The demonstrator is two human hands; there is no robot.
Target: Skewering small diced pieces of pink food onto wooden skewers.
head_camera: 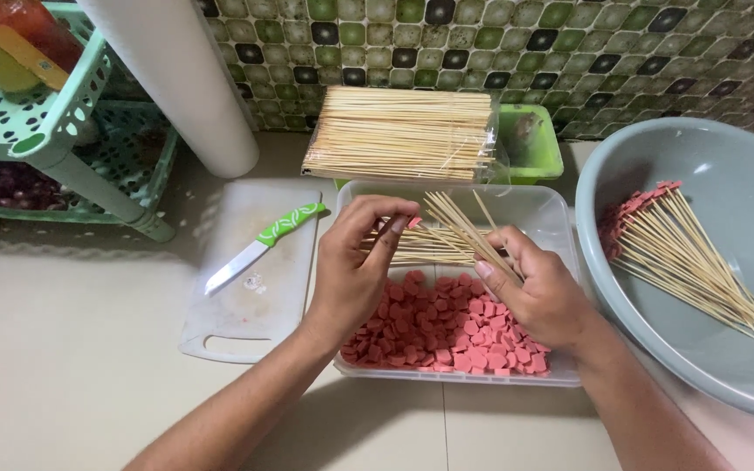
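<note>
The left hand [355, 266] is being held over the clear plastic tray [538, 214], fingers pinched together on a small pink sausage piece [414, 223] at the fingertips; whether a skewer is also being gripped there cannot be told, since the fingers are covering that spot. The right hand [538, 296] is being kept closed around a fanned bunch of bamboo skewers [460, 228], their lower ends being hidden inside the palm. More loose skewers [412, 249] are lying across the tray behind the hands, partly screened by them. The near half of the tray is being filled by a heap of cut pink sausage pieces [429, 327]. Behind the tray, a large bundle of skewers in clear wrap [403, 135] is resting partly over a green container [530, 139], most of which is being hidden. At right, a grey-green basin [726, 166], cut off by the frame edge, is holding finished skewers [682, 253]. On the surface at left, a white cutting board [246, 314] is carrying a green-handled knife [263, 244]. A green rack [63, 113] and a white roll [176, 78] are being cropped at the top.
</note>
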